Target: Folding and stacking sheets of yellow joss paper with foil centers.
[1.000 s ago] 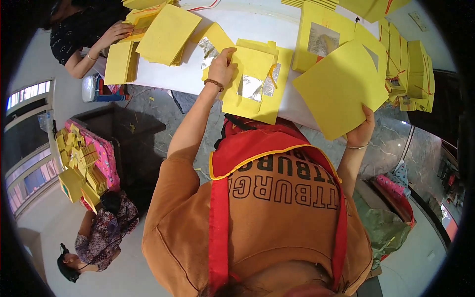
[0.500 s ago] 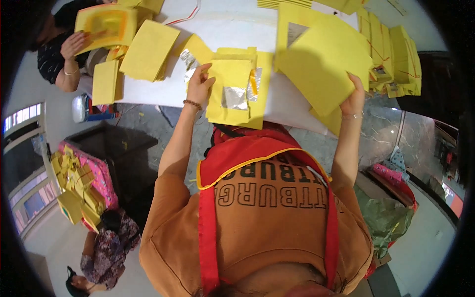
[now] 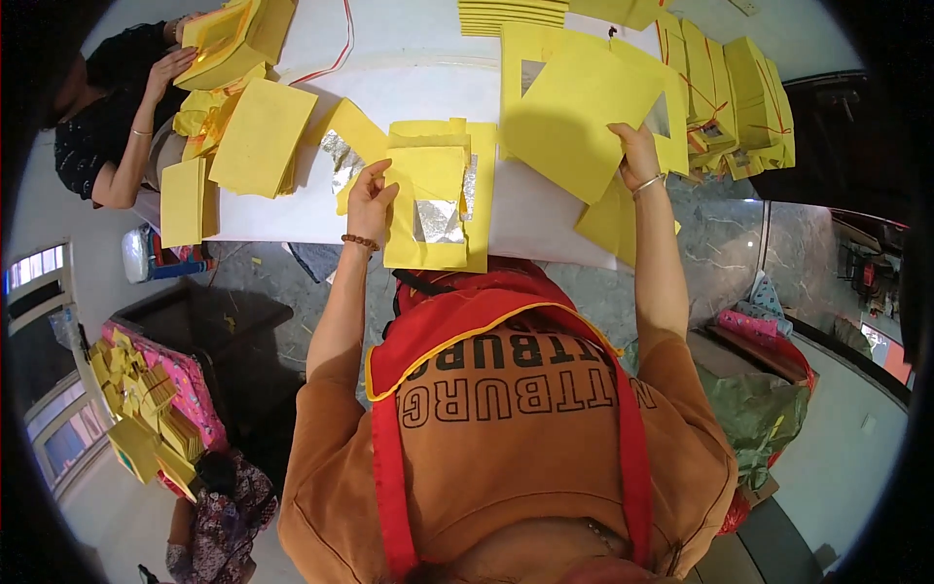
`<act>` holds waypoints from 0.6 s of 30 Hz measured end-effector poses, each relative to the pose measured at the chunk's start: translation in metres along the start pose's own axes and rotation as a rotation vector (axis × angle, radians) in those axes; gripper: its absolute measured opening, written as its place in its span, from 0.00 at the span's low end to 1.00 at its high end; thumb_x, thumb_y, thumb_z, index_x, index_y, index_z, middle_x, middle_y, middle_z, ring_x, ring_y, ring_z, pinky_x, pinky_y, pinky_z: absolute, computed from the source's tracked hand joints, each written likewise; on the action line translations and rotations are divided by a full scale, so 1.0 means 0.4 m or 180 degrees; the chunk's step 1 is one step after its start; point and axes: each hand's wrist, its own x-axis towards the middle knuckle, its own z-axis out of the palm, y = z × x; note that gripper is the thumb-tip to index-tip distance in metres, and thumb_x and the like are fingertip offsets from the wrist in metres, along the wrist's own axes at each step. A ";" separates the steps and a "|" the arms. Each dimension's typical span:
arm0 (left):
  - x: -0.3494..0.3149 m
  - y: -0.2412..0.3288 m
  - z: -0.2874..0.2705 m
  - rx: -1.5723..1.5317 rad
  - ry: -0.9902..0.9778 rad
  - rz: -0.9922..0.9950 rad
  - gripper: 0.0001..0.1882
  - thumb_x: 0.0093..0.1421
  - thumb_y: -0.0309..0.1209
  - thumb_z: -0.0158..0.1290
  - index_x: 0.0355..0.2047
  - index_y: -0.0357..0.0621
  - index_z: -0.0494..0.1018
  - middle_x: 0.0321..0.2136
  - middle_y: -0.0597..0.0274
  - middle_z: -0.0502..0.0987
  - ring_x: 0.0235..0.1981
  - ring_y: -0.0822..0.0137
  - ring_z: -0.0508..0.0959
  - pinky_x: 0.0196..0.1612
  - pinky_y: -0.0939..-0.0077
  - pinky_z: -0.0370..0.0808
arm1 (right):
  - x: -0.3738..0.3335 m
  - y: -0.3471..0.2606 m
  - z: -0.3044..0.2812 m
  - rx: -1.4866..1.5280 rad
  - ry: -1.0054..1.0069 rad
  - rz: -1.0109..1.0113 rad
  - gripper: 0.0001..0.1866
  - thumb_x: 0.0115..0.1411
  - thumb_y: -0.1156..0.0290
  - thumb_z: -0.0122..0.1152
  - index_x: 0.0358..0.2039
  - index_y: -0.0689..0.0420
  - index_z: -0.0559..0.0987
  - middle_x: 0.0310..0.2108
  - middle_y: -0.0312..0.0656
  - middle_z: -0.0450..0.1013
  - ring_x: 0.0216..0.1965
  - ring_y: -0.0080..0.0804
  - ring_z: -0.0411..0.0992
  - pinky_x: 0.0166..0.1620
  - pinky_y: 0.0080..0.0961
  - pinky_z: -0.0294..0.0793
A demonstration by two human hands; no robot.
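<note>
In front of me lies a layered pile of yellow paper sheets (image 3: 428,258) with torn edges and a silver foil square (image 3: 440,222) on top. My left hand (image 3: 372,200) is at the pile's left edge, thumb and fingers apart. A large yellow sheet (image 3: 584,112) lies tilted over other yellow sheets to the right. My right hand (image 3: 640,156) grips its right edge, thumb on top; the fingers beneath are partly hidden. Another yellow sheet with silver foil (image 3: 342,161) lies left of the pile, near my left hand.
Yellow stacks (image 3: 261,136) stand on the white table (image 3: 418,83) at left. Beyond them a co-worker's hand (image 3: 170,70) holds a yellow bundle. Tied yellow bundles (image 3: 749,102) are at the far right, a flat stack (image 3: 513,15) at the back. Another person (image 3: 229,521) is at lower left.
The whole view has shifted. My right hand and the large sheet have moved slightly away from me and left. My left hand stays by the pile. The co-worker's bundle is tilted differently.
</note>
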 end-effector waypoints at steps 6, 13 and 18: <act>0.012 -0.025 -0.008 0.0187 0.0018 0.0227 0.20 0.50 0.16 0.47 0.45 0.40 0.65 0.20 0.74 0.61 0.19 0.82 0.60 0.20 0.89 0.57 | -0.017 0.024 -0.036 -0.0876 0.0536 -0.0586 0.21 0.50 0.75 0.53 0.46 0.63 0.65 0.38 0.41 0.68 0.36 0.29 0.68 0.38 0.24 0.69; -0.048 0.050 -0.010 -0.0383 -0.0284 0.0278 0.24 0.51 0.14 0.44 0.51 0.38 0.60 0.29 0.66 0.72 0.26 0.82 0.67 0.28 0.90 0.64 | -0.257 0.081 0.207 -0.0972 -0.1135 -0.0812 0.27 0.55 0.69 0.52 0.53 0.63 0.58 0.47 0.46 0.63 0.47 0.30 0.62 0.50 0.26 0.60; -0.080 0.061 -0.024 -0.0482 -0.0459 0.0418 0.25 0.52 0.14 0.44 0.52 0.39 0.58 0.34 0.62 0.74 0.30 0.79 0.71 0.35 0.87 0.67 | -0.254 0.263 0.361 0.0394 -0.1036 0.0452 0.30 0.56 0.75 0.48 0.58 0.60 0.51 0.51 0.42 0.61 0.50 0.28 0.62 0.51 0.20 0.61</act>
